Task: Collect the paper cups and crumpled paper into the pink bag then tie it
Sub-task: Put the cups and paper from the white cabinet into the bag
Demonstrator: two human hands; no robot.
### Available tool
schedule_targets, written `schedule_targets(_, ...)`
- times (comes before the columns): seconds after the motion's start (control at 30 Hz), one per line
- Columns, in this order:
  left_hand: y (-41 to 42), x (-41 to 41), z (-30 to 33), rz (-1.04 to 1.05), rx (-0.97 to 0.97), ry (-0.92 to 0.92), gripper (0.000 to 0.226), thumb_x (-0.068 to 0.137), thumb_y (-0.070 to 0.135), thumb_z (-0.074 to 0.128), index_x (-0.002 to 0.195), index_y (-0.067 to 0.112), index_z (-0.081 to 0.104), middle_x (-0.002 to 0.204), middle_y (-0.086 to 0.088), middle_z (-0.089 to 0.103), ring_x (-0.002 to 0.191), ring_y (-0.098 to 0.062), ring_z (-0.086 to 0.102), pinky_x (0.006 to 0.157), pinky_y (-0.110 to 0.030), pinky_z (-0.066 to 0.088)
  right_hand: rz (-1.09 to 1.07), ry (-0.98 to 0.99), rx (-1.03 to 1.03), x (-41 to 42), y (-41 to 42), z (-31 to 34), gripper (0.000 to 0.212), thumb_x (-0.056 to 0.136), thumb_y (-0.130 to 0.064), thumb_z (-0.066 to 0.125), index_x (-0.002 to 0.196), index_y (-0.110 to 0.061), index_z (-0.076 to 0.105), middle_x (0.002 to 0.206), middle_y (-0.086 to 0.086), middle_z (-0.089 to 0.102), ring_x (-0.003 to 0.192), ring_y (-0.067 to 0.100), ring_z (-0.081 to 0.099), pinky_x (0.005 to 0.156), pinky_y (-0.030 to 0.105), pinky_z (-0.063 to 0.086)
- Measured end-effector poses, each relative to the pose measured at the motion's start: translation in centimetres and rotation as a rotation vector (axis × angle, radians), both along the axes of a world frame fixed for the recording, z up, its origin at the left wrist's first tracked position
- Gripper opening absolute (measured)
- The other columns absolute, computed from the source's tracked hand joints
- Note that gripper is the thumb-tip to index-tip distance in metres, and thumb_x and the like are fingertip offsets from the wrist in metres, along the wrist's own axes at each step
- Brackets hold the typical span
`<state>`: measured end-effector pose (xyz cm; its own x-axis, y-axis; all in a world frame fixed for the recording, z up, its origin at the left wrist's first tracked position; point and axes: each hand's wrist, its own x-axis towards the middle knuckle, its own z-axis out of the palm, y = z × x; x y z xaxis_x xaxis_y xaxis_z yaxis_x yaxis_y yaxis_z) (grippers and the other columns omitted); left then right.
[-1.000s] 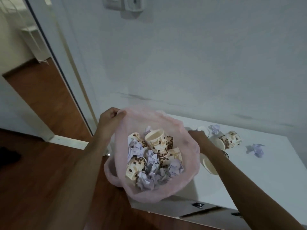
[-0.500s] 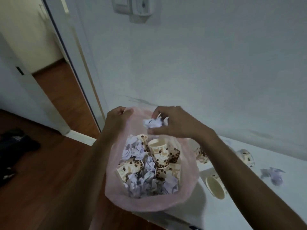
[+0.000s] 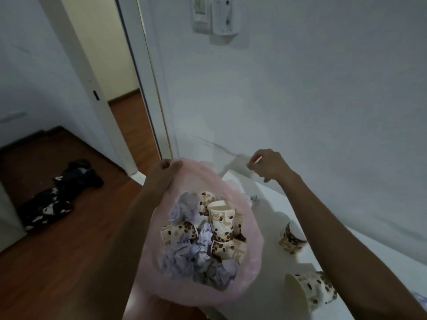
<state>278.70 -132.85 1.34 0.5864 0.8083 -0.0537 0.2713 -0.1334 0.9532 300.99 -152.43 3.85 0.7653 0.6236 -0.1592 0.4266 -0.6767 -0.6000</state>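
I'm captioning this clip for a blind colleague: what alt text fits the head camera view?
A person's left hand holds open a pink bag filled with paper cups and crumpled paper, while the right hand is raised beside it over a white table. Two more cups lie on the table.

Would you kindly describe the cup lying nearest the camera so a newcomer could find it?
Start at the white table right of the pink bag. Near its front edge lies a paper cup on its side, pale mouth facing the bag. Unlike the other loose cup farther back, it sits below the right forearm.
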Motion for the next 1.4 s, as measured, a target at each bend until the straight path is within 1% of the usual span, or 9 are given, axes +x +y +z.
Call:
schedule_targets(0.17, 0.6, -0.5, 0.3, 0.024, 0.042, 0.015, 0.021, 0.093, 0.035, 0.062, 0.088, 0.016, 0.07, 0.082, -0.003, 0.069, 0.07, -0.015, 0.062, 0.061, -0.03, 0.049, 0.176, -0.049, -0.372, -0.5, 0.9, -6.1, 0.058, 0.086, -0.039, 0.069, 0.138, -0.019, 0.054, 0.142, 0.003, 0.052, 0.124, 0.024, 0.054, 0.091, 0.034, 0.051)
schedule_targets(0.37, 1.4, -0.3, 1.2, -0.021, 0.14, 0.062, 0.02, 0.092, 0.035, 0.061, 0.083, 0.018, 0.065, 0.074, 0.004, 0.063, 0.066, -0.01, 0.057, 0.05, -0.013, 0.043, 0.184, -0.141, -0.469, -2.2, 0.5, -10.2, 0.028, 0.086, -0.012, 0.056, 0.108, -0.005, 0.073, 0.111, 0.01, 0.071, 0.095, 0.029, 0.069, 0.082, 0.031, 0.057)
schedule_targets(0.47, 1.5, 0.5, 1.4, -0.079, 0.121, 0.07, 0.015, 0.093, 0.033, 0.061, 0.086, 0.019, 0.064, 0.08, 0.003, 0.063, 0.073, -0.012, 0.059, 0.065, -0.026, 0.047, 0.083, -0.188, -0.311, -2.2, -0.2, -8.9, 0.024, 0.087, -0.013, 0.059, 0.103, -0.003, 0.075, 0.105, 0.013, 0.074, 0.095, 0.029, 0.07, 0.089, 0.028, 0.052)
schedule_targets(0.6, 1.6, 1.8, 2.2, -0.148, 0.095, 0.04, 0.018, 0.092, 0.025, 0.061, 0.084, 0.01, 0.064, 0.076, -0.001, 0.062, 0.064, -0.01, 0.055, 0.052, -0.016, 0.043, -0.092, -0.199, 0.236, -3.3, -0.7, -1.9, 0.012, 0.08, -0.017, 0.076, 0.087, -0.008, 0.078, 0.08, 0.001, 0.074, 0.076, 0.018, 0.07, 0.078, 0.026, 0.052)
schedule_targets(0.77, 1.7, 3.4, 2.8, -0.23, -0.009, 0.036, 0.03, 0.093, 0.022, 0.061, 0.095, -0.008, 0.064, 0.091, -0.022, 0.065, 0.078, -0.021, 0.058, 0.067, -0.027, 0.045, 0.071, -0.191, 0.554, -9.5, -0.8, 6.3, 0.028, 0.067, -0.037, 0.086, 0.088, -0.032, 0.069, 0.083, -0.016, 0.071, 0.065, 0.002, 0.07, 0.055, 0.013, 0.053)
schedule_targets(0.97, 1.1, 4.6, 2.9, -0.288, 0.034, 0.033, 0.024, 0.094, 0.018, 0.061, 0.09, -0.005, 0.065, 0.083, -0.015, 0.06, 0.065, -0.015, 0.052, 0.05, -0.013, 0.041, 0.433, -0.072, 0.081, -15.5, -0.6, 4.2, 0.053, 0.06, -0.052, 0.086, 0.107, -0.032, 0.071, 0.118, -0.013, 0.065, 0.089, 0.005, 0.063, 0.073, 0.017, 0.05)
schedule_targets(1.13, 0.8, 5.3, 2.8, -0.313, -0.023, 0.036, 0.019, 0.094, 0.02, 0.061, 0.089, 0.002, 0.065, 0.079, -0.01, 0.06, 0.066, -0.015, 0.052, 0.055, -0.021, 0.041, 0.104, -0.355, -0.148, -15.1, -3.2, 2.3, 0.063, 0.058, -0.055, 0.086, 0.095, -0.022, 0.048, 0.091, -0.006, 0.051, 0.076, 0.013, 0.049, 0.061, 0.028, 0.04)
schedule_targets(1.23, 0.5, 5.6, 2.8, -0.289, -0.047, 0.007, 0.016, 0.093, 0.02, 0.062, 0.088, 0.005, 0.066, 0.077, -0.008, 0.059, 0.064, -0.014, 0.051, 0.056, -0.022, 0.039, -0.061, -0.296, -0.391, -14.4, -5.3, 1.4, 0.074, 0.061, -0.045, 0.086, 0.112, -0.019, 0.039, 0.101, 0.001, 0.051, 0.085, 0.021, 0.056, 0.068, 0.034, 0.051)
schedule_targets(1.4, 0.1, 5.7, 2.7, -0.287, 0.033, 0.021, 0.016, 0.093, 0.02, 0.061, 0.086, 0.006, 0.066, 0.071, -0.004, 0.059, 0.06, -0.009, 0.05, 0.044, -0.006, 0.037, -0.175, -0.137, -0.32, -12.0, -7.9, 0.4, 0.031, 0.075, -0.012, 0.066, 0.106, -0.011, 0.064, 0.103, 0.008, 0.066, 0.091, 0.026, 0.063, 0.073, 0.032, 0.055)
